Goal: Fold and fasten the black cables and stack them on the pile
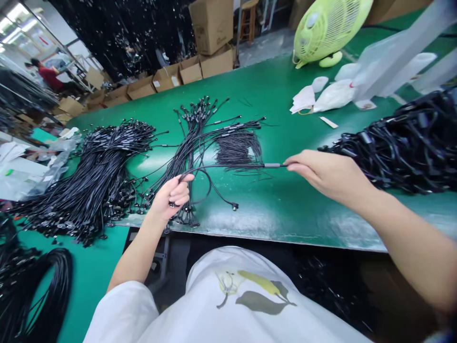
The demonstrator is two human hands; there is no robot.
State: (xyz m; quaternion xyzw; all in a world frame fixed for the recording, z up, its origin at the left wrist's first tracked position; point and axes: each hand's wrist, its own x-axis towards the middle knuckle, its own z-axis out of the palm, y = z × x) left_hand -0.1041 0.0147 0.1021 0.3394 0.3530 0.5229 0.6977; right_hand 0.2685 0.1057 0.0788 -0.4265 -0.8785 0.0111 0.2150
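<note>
Head view shows a thin black cable (228, 166) with a gray sleeve (272, 165).

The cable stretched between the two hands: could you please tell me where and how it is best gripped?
Probably pinch the cable at its grey tube, from above: the tube is straight, thicker than the cable, and uncovered beside the right hand.

We count one left hand (174, 194) and one right hand (317, 172), one cable (272, 166) stretched between them, three cable piles (103, 164) on the green table (278, 200), one bundle of thin dark strands (233, 150), one fan (326, 32) and one wooden stool (249, 19).
</note>
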